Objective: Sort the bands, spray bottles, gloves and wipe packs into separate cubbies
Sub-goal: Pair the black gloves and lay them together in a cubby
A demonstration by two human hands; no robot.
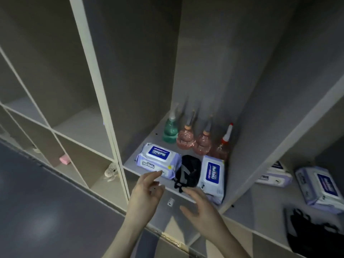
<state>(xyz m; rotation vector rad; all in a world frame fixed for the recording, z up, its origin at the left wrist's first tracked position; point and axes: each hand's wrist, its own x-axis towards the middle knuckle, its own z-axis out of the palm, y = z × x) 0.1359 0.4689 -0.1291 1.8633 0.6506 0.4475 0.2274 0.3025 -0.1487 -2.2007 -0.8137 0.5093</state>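
**Two empty hands at the cubby shelf**

The left hand (147,190) and the right hand (200,205) are closest to us. Both hang in the air in front of the middle cubby (149,164). The fingers on both hands are loose and spread a little. They hold nothing.

Just past the fingertips lies a black glove (189,171), at the front of the shelf. It sits between two purple and white wipe packs. The left wipe pack (158,159) lies flat. The right wipe pack (213,175) touches the side wall of the cubby.

Behind them, at the back, four spray bottles stand in a row. There is a green spray bottle (170,130), two pink spray bottles (186,138) side by side, and a red-topped spray bottle (223,146) in the corner.

In the cubby to the right lie two more wipe packs (320,187), with dark gloves (312,237) in front of them.

Far off to the left, lower cubbies hold a pink thing (65,160) and a pale glove (111,171).
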